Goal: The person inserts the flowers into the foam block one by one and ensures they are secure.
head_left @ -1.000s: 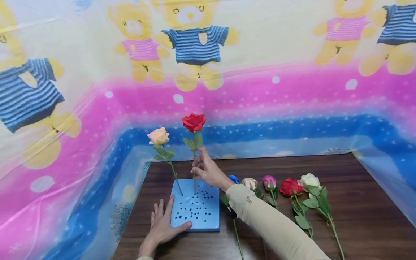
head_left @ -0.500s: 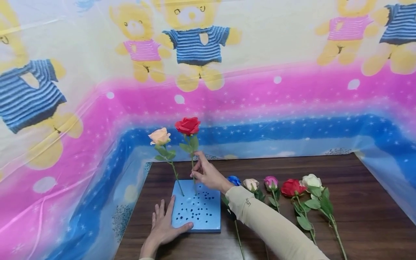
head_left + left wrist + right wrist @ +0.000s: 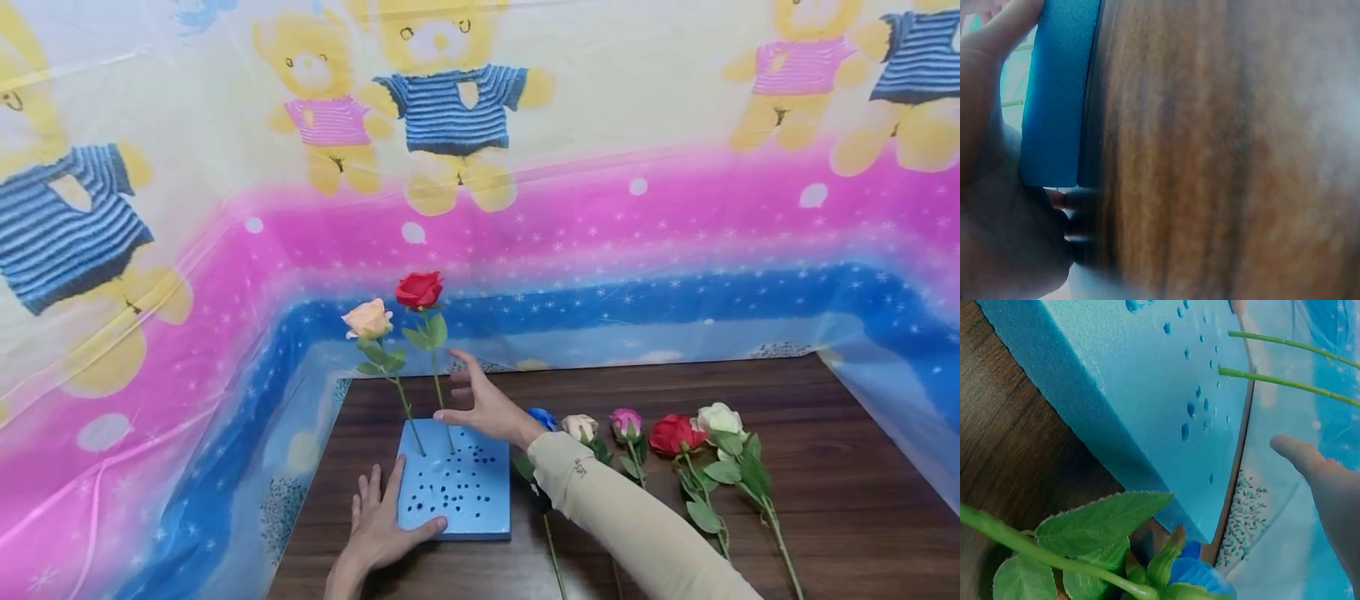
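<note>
A light blue foam block (image 3: 495, 521) dotted with holes lies flat on the table. Stuck upright in its back part are a peach rose (image 3: 367, 319) and a taller red rose (image 3: 420, 290), both leaning left. My right hand (image 3: 491, 410) is just right of the red rose's stem, fingers spread and holding nothing; the thumb (image 3: 1300, 456) points toward the stems in the right wrist view. My left hand (image 3: 378, 517) rests at the block's front left corner, thumb over the front edge and fingers along the left side. The block's side (image 3: 1060, 94) shows against this hand in the left wrist view.
Right of the block, loose roses lie on the dark wooden table (image 3: 847, 500): a blue rose (image 3: 542, 418), a cream rose (image 3: 580, 427), a pink rose (image 3: 626, 423), a red one and a white rose (image 3: 718, 421). A teddy-bear-printed cloth (image 3: 585, 242) hangs behind.
The red rose has tilted left, its stem staying in the block. My right hand has let go of the stem and spread its fingers. The left hand keeps its place.
</note>
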Tool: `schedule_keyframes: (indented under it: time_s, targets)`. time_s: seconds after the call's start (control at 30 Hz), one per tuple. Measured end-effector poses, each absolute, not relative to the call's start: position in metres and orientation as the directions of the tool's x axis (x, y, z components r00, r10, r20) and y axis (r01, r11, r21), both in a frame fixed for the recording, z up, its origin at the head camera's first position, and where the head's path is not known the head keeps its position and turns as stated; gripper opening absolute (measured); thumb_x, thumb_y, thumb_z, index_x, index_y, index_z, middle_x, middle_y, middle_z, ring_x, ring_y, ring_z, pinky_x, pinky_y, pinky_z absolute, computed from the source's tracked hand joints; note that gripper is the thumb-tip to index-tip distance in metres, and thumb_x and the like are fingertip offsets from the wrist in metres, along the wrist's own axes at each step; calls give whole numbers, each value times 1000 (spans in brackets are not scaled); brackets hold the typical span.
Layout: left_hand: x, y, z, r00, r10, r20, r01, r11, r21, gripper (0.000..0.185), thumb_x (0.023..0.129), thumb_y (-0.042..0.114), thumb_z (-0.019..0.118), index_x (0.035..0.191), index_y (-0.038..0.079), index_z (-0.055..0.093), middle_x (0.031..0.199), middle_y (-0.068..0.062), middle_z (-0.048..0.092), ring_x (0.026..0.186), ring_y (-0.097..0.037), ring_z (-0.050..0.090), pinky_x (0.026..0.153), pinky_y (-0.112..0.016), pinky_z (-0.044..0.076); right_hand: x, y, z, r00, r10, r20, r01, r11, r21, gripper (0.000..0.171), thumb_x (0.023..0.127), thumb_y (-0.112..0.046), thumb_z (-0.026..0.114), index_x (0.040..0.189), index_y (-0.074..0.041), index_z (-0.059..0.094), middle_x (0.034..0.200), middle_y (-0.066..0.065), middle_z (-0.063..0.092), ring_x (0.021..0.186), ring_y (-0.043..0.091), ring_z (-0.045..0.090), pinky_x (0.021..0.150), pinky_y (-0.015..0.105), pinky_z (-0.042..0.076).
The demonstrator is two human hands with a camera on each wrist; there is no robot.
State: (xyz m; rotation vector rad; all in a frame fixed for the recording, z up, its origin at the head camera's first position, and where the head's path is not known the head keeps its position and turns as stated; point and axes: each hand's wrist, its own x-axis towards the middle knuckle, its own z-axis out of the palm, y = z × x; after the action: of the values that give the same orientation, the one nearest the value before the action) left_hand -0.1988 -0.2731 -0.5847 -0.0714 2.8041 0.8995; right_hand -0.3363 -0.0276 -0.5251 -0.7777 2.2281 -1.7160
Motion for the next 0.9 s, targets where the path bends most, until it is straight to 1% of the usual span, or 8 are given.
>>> schedule_keyframes:
  time_s: [0.1,0.17,0.33,0.43,0.53,0.7,0.77,0.9]
  targets:
    - [-199,-272,-584,-980,13,-200,-105,818,566,135,85,73,86,180,12,12,178,-44,-3,163,-66,-12,128,-81,-6,-337,-22,-524,-839,-526,139,-249,144,-958,113,99,-42,87,178,-44,6,178,13,31,156,38,50,115,66,53]
    - [-199,-272,-584,-980,12,-198,-104,821,562,135,85,73,86,180,12,12,177,-44,-3,163,-66,-12,128,-81,-5,-337,-20,-522,-840,-523,144,-241,121,-963,112,99,-38,88,176,-51,7,179,12,29,156,40,49,114,67,53]
    - [-200,-272,-584,-981,15,-196,-99,824,559,135,85,73,86,180,12,12,177,-44,-3,163,-67,-12,128,-82,-4,-337,-11,-518,-842,-518,153,-238,101,-966,113,98,-37,90,172,-58,8,178,11,29,156,40,50,112,65,55]
    - [-201,-272,-586,-980,14,-200,-103,823,559,135,85,73,86,180,12,12,177,-44,-3,163,-67,-12,128,-82,-4,-337,-5,-516,-841,-517,161,-242,92,-966,113,98,-37,90,172,-59,7,177,11,31,153,38,53,112,64,55]
    - [-202,-272,-589,-979,10,-202,-106,826,554,136,85,74,86,180,12,12,177,-45,-3,162,-67,-12,128,-82,-5,-336,1,-512,-839,-517,172,-247,78,-966,115,98,-35,90,173,-57,5,176,13,32,151,38,56,110,63,57]
    - [-201,-270,-589,-981,14,-195,-98,827,553,136,85,74,85,180,12,11,177,-45,-3,162,-68,-11,128,-82,-5,-336,16,-505,-832,-521,188,-212,-13,-977,118,99,-25,89,176,-50,4,174,12,32,149,37,58,102,60,63]
    - [-201,-270,-589,-981,19,-191,-93,826,556,135,85,74,85,180,12,11,177,-44,-3,162,-68,-11,128,-82,-5,-335,24,-502,-829,-525,191,-189,-57,-980,117,99,-21,89,175,-52,5,175,11,31,149,38,57,99,59,65]
    - [-200,-270,-589,-983,23,-180,-84,822,563,136,85,73,86,180,12,12,177,-45,-2,162,-68,-10,128,-82,-4,-332,42,-495,-825,-525,209,-182,-103,-978,116,99,-18,89,172,-59,9,177,11,28,150,46,55,97,58,66]
